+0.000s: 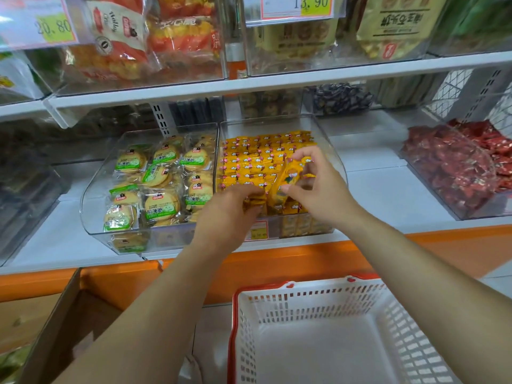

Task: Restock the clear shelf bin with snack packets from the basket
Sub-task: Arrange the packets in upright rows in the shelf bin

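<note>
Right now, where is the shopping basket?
In the head view the basket sits low right, below the orange shelf edge, with a cardboard box to its left.

left price label (55, 27) on an upper shelf bin reads 20.80, middle price label (313, 4) on the next upper bin reads 13.90, chinese print on green biscuit packets (162, 207) and beige bag (399, 26) too blurred to read

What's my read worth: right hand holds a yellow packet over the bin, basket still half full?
Wrong on the basket: the head view shows no packets in it. The right hand does hold a yellow packet over the bin.
</note>
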